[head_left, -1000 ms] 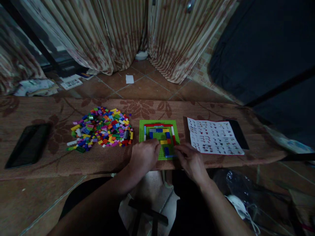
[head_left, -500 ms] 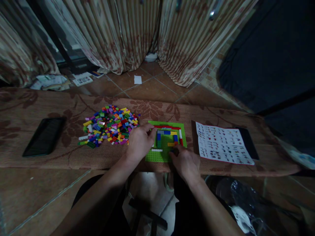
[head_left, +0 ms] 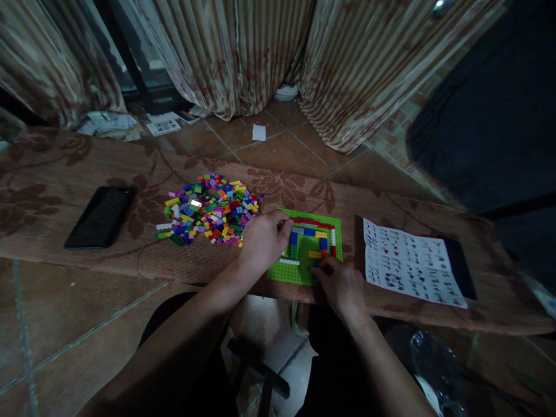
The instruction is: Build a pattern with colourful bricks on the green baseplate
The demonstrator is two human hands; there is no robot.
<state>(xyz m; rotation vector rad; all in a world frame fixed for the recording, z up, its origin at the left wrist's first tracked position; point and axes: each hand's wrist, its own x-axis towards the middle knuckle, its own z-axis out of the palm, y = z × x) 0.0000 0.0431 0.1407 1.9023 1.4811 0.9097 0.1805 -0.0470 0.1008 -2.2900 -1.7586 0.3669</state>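
As hands (head_left: 266,240) (head_left: 343,284) touch the studded baseplate (head_left: 289,274), bricks (head_left: 226,211) lie heaped; cloth (head_left: 143,243) looks coarse.

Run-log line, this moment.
left hand: at green baseplate, left side; right hand: its near-right part; brick pile: left of baseplate; printed sheet: right

Black device (head_left: 99,218), lying flat; striped curtains (head_left: 243,58) (reddish patterning near the hems); white paper piece (head_left: 259,132) on brown tiled floor (head_left: 87,313); clear plastic bag (head_left: 428,356), lower right.

Dim light, small glare on brick pile (head_left: 222,209), outer edges stretched, soft
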